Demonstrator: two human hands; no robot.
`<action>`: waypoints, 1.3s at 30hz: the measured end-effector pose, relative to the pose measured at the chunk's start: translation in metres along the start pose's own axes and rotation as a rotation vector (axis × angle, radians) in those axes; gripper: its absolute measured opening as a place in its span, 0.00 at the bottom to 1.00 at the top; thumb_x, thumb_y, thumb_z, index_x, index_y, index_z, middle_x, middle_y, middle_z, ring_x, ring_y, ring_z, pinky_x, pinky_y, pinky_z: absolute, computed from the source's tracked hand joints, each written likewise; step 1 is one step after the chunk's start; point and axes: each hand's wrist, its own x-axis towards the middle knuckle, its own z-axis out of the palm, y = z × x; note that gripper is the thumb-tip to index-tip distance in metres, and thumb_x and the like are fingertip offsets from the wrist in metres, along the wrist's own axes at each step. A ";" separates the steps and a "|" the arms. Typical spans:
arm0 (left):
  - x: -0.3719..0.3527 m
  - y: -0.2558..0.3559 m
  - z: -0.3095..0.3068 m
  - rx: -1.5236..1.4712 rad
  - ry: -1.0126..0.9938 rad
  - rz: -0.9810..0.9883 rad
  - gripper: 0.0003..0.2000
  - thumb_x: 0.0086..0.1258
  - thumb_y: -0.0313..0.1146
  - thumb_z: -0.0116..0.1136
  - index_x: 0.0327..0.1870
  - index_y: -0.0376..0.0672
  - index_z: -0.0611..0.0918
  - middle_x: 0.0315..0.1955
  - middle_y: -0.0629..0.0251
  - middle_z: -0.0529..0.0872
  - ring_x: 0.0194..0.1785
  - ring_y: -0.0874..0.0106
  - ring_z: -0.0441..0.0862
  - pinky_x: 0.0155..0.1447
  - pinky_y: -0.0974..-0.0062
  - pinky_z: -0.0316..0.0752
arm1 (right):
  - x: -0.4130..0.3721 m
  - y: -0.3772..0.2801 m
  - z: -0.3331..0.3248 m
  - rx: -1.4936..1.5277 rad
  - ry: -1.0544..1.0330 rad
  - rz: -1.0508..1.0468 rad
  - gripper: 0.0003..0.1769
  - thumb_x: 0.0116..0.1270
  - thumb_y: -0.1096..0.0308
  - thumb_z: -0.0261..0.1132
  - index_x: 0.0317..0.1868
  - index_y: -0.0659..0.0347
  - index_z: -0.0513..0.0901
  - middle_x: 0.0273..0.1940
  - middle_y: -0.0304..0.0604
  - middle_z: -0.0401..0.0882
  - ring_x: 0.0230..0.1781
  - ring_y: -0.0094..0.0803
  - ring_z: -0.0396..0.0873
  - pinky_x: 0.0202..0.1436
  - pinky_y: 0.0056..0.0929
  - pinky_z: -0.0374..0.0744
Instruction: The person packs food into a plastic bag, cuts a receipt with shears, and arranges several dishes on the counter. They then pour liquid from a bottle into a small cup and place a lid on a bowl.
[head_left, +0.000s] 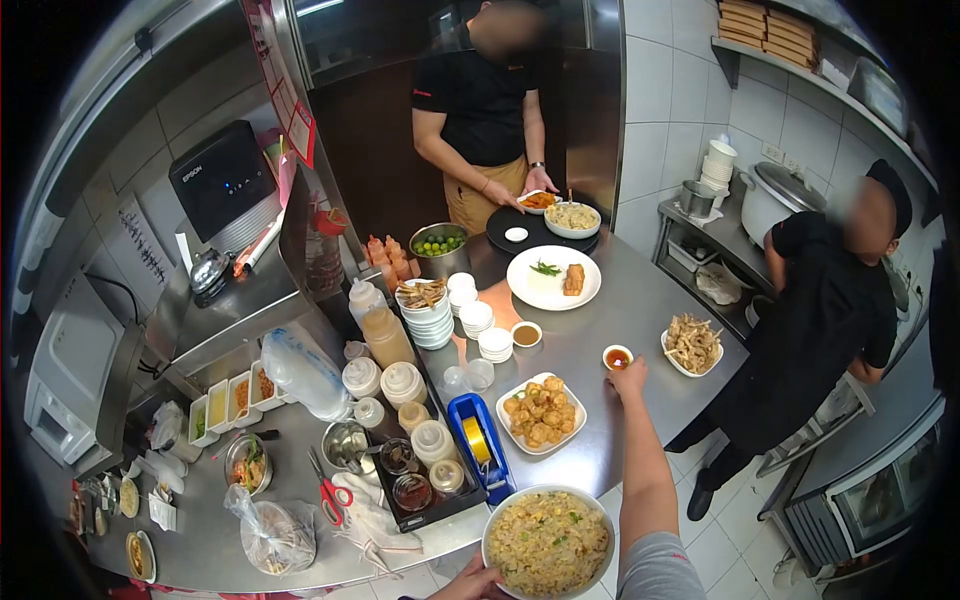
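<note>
One fried-rice bowl (487, 530), gripped by the left hand (470, 581), sits beside the counter (645, 300); right hand (627, 376) touches the sauce dish (607, 357) at its surface, pinch unclear, likely positioning it, next move wanting the bowl level

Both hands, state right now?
Left hand: closed, holding the fried-rice bowl.
Right hand: at the sauce dish; whether gripping it, can't tell.

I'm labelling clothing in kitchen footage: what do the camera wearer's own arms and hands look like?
The right arm has a grey short sleeve with a small reddish marking, and no watch shows. The right hand and left hand are ungloved. Too little shows on the left to describe a sleeve.
</note>
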 end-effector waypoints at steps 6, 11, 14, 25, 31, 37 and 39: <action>0.085 -0.013 -0.012 -0.131 -0.224 -0.069 0.34 0.61 0.24 0.42 0.67 0.58 0.43 0.60 0.54 0.65 0.52 0.52 0.75 0.48 0.55 0.78 | 0.036 0.016 0.023 0.092 0.006 0.072 0.47 0.43 0.72 0.69 0.63 0.73 0.53 0.57 0.64 0.63 0.54 0.53 0.68 0.59 0.36 0.69; 0.141 -0.011 0.019 -0.170 -0.278 -0.092 0.38 0.62 0.24 0.42 0.67 0.64 0.36 0.62 0.54 0.61 0.54 0.52 0.75 0.51 0.54 0.76 | -0.015 -0.047 0.002 -0.070 -0.098 -0.635 0.16 0.55 0.69 0.62 0.45 0.65 0.79 0.33 0.51 0.79 0.35 0.45 0.78 0.42 0.36 0.76; 0.172 -0.008 0.042 -0.108 -0.279 0.013 0.37 0.60 0.24 0.43 0.66 0.59 0.37 0.59 0.50 0.62 0.45 0.53 0.80 0.46 0.61 0.80 | -0.039 -0.087 0.019 -0.095 -0.439 -0.803 0.08 0.55 0.68 0.63 0.36 0.56 0.84 0.36 0.47 0.80 0.37 0.42 0.78 0.42 0.36 0.75; 0.246 0.007 0.085 -0.199 -0.228 0.100 0.36 0.63 0.35 0.53 0.64 0.56 0.41 0.55 0.55 0.66 0.46 0.61 0.79 0.44 0.65 0.81 | -0.055 -0.130 0.060 -0.596 -0.793 -0.707 0.10 0.50 0.62 0.66 0.35 0.44 0.86 0.39 0.37 0.82 0.47 0.35 0.77 0.56 0.48 0.67; 0.247 0.027 0.089 -0.122 -0.175 0.159 0.43 0.58 0.39 0.61 0.65 0.54 0.41 0.52 0.57 0.68 0.43 0.67 0.79 0.40 0.72 0.79 | -0.062 -0.121 0.069 -0.284 -0.829 -0.659 0.08 0.53 0.60 0.65 0.34 0.43 0.86 0.38 0.38 0.82 0.45 0.36 0.77 0.56 0.48 0.67; 0.267 0.023 0.079 -0.085 -0.189 0.017 0.38 0.62 0.35 0.55 0.65 0.51 0.41 0.49 0.58 0.70 0.34 0.72 0.77 0.32 0.75 0.77 | -0.069 -0.128 0.075 -0.463 -0.575 -1.059 0.07 0.53 0.59 0.64 0.33 0.46 0.85 0.32 0.35 0.82 0.34 0.39 0.79 0.41 0.34 0.75; 0.266 0.024 0.081 -0.107 -0.225 0.053 0.36 0.63 0.33 0.52 0.65 0.51 0.41 0.49 0.57 0.70 0.35 0.71 0.78 0.33 0.74 0.78 | -0.067 -0.123 0.078 -0.375 -0.501 -0.931 0.05 0.53 0.62 0.64 0.30 0.50 0.84 0.32 0.38 0.82 0.33 0.40 0.79 0.39 0.35 0.75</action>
